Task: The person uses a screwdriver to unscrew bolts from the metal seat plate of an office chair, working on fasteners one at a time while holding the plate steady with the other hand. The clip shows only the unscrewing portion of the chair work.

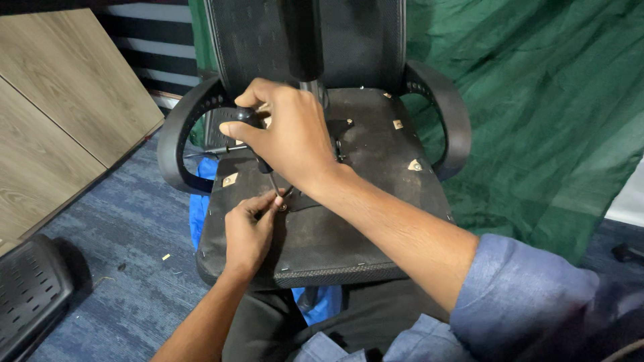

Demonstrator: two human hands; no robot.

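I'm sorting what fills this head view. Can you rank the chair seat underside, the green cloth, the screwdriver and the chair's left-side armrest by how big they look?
1. green cloth, though the seat looks close to it in size
2. chair seat underside
3. armrest
4. screwdriver, mostly hidden by the right hand, with the left hand at its tip

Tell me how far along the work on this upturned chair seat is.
Already in place: both armrests sit on the upturned seat base, and a plate lies at the centre post. In hand: the right hand grips a screwdriver, tip down at a screw that the left hand steadies. Left: the pale corner brackets; whether their screws are in is too small to tell.
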